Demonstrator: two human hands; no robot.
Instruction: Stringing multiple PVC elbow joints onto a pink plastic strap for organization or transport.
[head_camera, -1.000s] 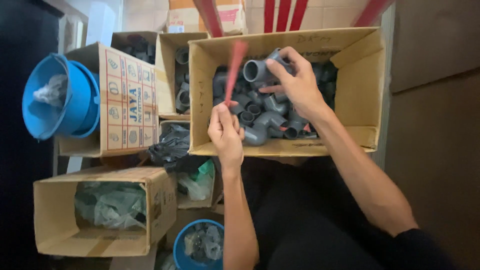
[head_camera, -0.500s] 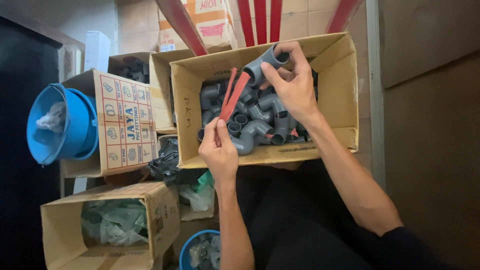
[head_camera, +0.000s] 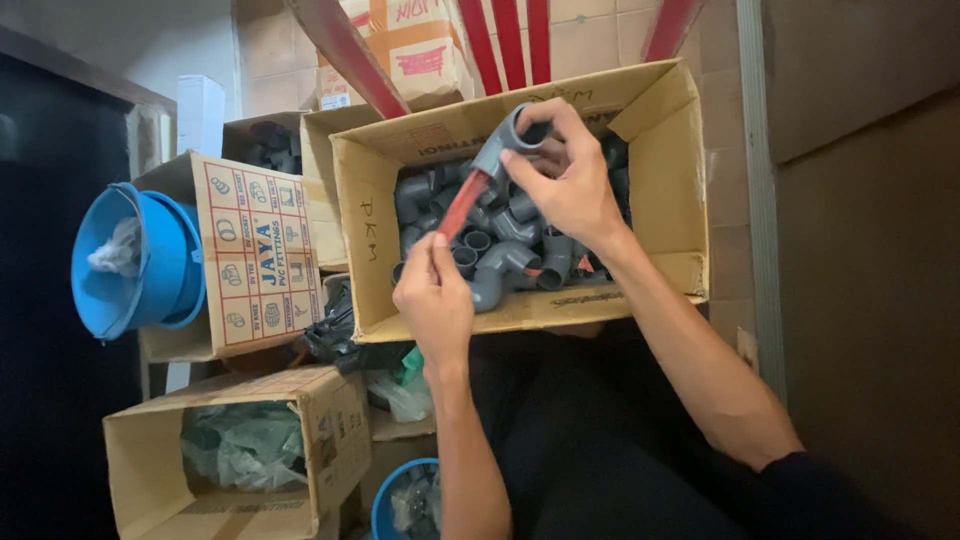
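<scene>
— What sits at nine o'clock?

— A stack of blue buckets (head_camera: 140, 265) lying on its side, with a crumpled white rag (head_camera: 118, 248) inside. Just beside it, toward the centre, stands a printed carton (head_camera: 262, 255) with red drawings of fittings.

— And at seven o'clock?

— An open cardboard box (head_camera: 330, 440) holding greenish plastic bags (head_camera: 240, 445). Near it, at six o'clock, the rim of another blue tub (head_camera: 385, 505) shows, its contents blurred.

— Up top?

— Red bars (head_camera: 510, 40) lean at twelve o'clock before a taped carton (head_camera: 420, 50). At eleven o'clock a small white box (head_camera: 202, 110) stands against the wall.
</scene>
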